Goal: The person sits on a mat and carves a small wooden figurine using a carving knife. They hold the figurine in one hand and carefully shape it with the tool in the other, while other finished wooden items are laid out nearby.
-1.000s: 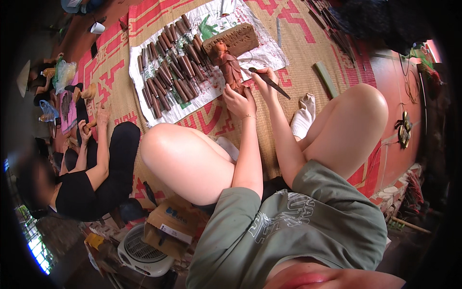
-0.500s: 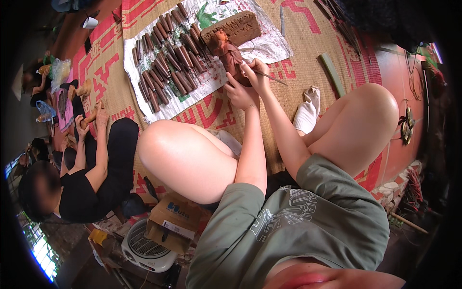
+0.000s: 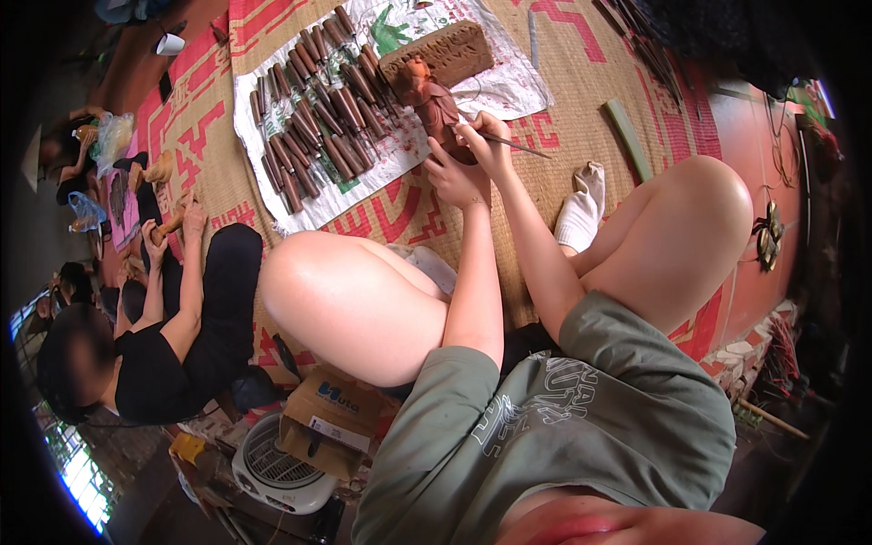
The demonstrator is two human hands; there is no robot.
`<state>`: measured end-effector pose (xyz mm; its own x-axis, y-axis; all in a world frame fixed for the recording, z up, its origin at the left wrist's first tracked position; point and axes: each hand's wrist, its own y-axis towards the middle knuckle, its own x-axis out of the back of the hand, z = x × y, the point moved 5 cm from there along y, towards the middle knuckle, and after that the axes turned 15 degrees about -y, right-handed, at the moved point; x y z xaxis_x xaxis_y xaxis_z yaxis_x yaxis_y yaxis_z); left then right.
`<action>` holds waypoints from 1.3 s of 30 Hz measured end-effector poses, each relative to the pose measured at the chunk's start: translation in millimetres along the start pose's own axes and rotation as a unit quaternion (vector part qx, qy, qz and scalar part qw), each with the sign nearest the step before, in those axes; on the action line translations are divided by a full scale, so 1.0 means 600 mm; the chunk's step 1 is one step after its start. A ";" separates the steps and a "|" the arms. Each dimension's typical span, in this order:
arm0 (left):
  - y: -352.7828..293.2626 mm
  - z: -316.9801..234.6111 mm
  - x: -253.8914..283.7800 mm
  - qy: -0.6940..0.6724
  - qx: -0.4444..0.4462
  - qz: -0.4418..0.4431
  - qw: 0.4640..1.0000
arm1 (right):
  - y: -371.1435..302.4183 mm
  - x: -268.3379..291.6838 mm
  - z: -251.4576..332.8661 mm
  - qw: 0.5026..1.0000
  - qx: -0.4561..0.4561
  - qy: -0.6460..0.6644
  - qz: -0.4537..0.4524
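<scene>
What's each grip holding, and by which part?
Left grip: the reddish-brown figure, by its lower end. Right grip: a slender dark tool, by the part nearest the figure.

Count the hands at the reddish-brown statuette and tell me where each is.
2. The left hand holds the statuette near its lower end; the right hand, at its right side, holds a slim dark tool. No further hand seems hidden there.

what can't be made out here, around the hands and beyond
All in the head view:
- Figurine's lower end: partly covered by the left hand.
- Thin tool's inner end: hidden by the right hand.
- Co-worker's brown piece: too small, partly gripped.
- Dark shape, upper right: too dark, cut off by the edge.
</scene>
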<state>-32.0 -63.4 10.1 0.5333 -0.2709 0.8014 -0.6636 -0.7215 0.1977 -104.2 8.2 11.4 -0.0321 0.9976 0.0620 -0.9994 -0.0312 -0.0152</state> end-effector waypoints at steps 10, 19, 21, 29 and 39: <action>0.001 -0.004 0.005 -0.027 0.052 0.065 0.996 | 0.013 -0.006 0.011 1.000 -0.006 0.012 0.022; 0.000 -0.009 0.006 -0.007 0.032 0.041 0.999 | 0.021 -0.008 0.021 0.999 -0.026 0.021 -0.014; -0.002 -0.007 0.004 -0.001 0.023 0.035 0.999 | 0.026 -0.011 0.018 0.999 -0.023 0.011 -0.020; -0.002 0.003 -0.007 0.042 -0.001 -0.001 0.999 | 0.027 -0.009 0.008 0.996 -0.087 0.002 -0.012; -0.004 0.003 -0.007 0.038 0.000 -0.001 0.999 | 0.024 -0.010 0.018 0.997 -0.056 -0.060 -0.005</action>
<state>-31.9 -61.7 5.4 0.4938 -0.2196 0.8414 -0.6618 -0.7226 0.1998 -118.3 1.1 21.4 -0.0310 0.9828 0.1823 -0.9922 -0.0083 -0.1241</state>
